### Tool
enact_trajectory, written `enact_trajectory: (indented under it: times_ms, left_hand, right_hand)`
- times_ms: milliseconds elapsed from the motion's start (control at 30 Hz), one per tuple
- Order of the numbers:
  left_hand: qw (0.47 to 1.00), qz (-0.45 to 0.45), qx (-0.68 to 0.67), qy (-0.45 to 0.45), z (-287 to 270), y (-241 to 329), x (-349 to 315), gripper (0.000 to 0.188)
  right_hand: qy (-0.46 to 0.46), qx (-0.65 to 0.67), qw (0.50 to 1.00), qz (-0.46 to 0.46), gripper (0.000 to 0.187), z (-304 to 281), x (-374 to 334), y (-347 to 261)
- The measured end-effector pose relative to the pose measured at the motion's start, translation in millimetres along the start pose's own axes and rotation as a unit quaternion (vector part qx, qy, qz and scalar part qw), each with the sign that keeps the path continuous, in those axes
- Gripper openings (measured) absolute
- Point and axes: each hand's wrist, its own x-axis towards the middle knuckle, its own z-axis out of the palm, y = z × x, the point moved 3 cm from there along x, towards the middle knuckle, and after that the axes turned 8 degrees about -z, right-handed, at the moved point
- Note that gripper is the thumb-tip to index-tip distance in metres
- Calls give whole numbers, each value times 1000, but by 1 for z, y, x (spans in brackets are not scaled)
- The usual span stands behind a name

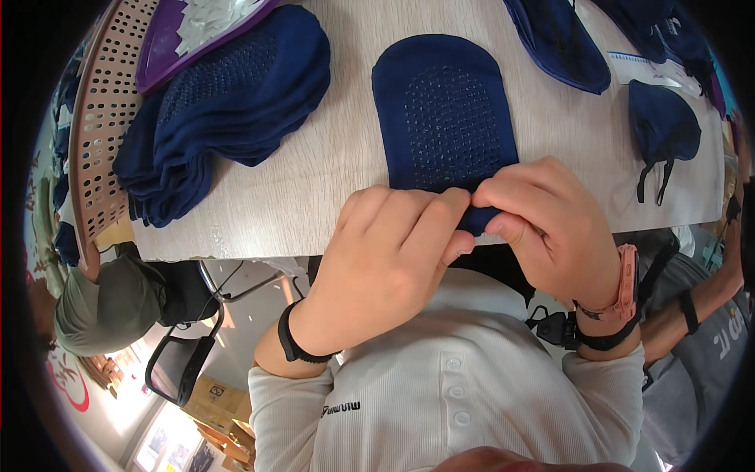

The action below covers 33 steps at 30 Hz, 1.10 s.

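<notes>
A dark blue fabric piece, rounded like a sock's sole and covered with small clear grip dots, lies flat on the table before me. Its near end is between my hands at the table's front edge. My left hand pinches that end, thumb and fingers together. From the other side my right hand grips the same end, its fingertips almost touching those of the left. The fingers cover much of the held edge. To the left is a pile of similar dark blue dotted pieces, stacked and overlapping.
A purple tray with white pieces and a pink perforated basket stand at the left. On the right lie a blue pouch with black cords and more blue fabric items. People sit to both sides.
</notes>
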Motion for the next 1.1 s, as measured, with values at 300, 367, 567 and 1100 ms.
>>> enact_trajectory:
  times_ms: [300,367,567,1100]
  left_hand:
    - [986,92,-3,142,0,-9,-7,27]
    - [988,105,-20,112,-3,-8,-7,29]
    - [990,108,-34,90,1,-18,-5,34]
    - [996,11,-81,45,5,-3,13,27]
  right_hand:
    - [-26,30,999,20,14,5,6,4]
    - [-18,38,999,23,13,7,8,4]
    - [-8,7,1000,14,15,9,10,-1]
    - [61,-123,981,-139,27,5,-4,4]
